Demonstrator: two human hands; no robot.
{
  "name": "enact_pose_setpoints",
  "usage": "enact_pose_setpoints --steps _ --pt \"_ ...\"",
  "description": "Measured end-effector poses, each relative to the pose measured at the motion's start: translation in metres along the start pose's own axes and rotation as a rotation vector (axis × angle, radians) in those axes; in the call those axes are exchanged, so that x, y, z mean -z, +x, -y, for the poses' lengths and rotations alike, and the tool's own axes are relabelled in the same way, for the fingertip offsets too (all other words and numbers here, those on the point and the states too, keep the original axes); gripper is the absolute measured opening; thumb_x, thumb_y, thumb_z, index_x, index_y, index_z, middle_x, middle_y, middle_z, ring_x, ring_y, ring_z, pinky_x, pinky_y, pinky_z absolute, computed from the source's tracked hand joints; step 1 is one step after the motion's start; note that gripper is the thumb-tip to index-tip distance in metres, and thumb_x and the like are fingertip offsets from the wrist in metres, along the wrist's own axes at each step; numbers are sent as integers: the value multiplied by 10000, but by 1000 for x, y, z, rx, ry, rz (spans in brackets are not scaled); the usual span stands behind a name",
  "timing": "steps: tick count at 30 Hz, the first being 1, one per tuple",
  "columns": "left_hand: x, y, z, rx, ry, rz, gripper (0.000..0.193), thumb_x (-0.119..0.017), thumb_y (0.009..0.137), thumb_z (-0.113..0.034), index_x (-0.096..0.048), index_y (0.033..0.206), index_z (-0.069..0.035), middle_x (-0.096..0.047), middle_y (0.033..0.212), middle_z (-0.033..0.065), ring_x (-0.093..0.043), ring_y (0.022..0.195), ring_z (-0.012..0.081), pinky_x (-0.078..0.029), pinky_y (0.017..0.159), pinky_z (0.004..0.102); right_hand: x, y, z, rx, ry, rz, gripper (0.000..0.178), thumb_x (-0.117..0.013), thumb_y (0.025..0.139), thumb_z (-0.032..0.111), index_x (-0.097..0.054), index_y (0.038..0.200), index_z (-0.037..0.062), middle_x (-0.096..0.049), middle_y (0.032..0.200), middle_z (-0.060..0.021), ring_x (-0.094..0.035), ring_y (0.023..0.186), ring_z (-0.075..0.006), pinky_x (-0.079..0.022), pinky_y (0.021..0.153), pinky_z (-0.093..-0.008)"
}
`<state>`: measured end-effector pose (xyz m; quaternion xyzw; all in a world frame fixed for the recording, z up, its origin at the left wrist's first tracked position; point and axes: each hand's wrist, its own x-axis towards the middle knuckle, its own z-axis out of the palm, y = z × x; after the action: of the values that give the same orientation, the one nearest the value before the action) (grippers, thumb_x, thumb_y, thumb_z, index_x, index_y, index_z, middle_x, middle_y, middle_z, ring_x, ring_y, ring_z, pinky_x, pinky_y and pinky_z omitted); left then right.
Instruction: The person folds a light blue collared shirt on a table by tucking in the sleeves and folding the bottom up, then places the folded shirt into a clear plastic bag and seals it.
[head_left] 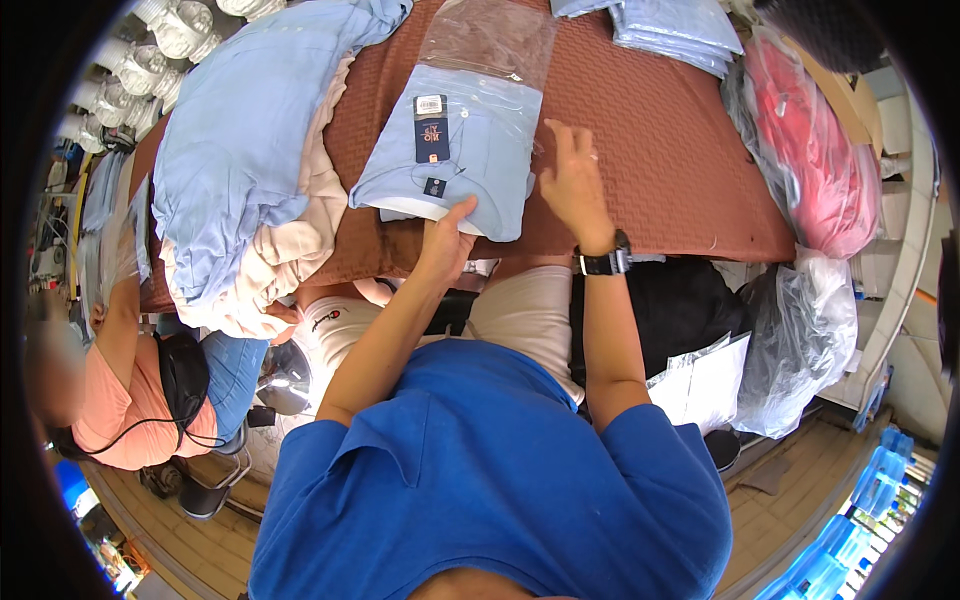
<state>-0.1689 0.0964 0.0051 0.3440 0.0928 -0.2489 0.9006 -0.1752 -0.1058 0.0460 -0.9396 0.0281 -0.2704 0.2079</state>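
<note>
A folded light-blue shirt [490,140] lies on the brown cloth-covered table, partly inside a clear plastic bag [490,40] whose far end stretches beyond the shirt. On the shirt are a dark hang tag [431,138] and a small dark neck label. My left hand [450,240] is closed on the shirt's near edge, thumb on top and the other fingers mostly hidden underneath. To the right of the shirt, my right hand [575,185] hovers above the table with its fingers apart, holding nothing. A dark watch [602,257] is on the right wrist.
Unfolded light-blue garments [235,110] and cream ones [290,265] are heaped on the left. Bagged blue shirts [675,30] are stacked at the far right, near a bag of red garments [800,140]. A person in an orange top [130,400] sits at left.
</note>
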Motion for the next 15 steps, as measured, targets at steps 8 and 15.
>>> enact_pose_setpoints --steps 8,15 --pt "0 -2 4 10 9 -10 473 -613 963 -9 -433 1399 35 -564 1367 144 -570 1277 258 -497 1086 405 -31 43 19 216 -217 24 517 -675 741 9 -573 1238 106 -534 1215 -160 -543 1081 -362 -463 839 -455" --pt "6 0 10 -37 1 16 464 -626 959 -13 -443 1383 34 -567 1368 141 -603 1237 255 -528 1050 393 -54 54 6 353 -326 -39 304 -635 808 49 -585 1103 102 -544 1160 -141 -554 1035 -330 -448 815 -440"
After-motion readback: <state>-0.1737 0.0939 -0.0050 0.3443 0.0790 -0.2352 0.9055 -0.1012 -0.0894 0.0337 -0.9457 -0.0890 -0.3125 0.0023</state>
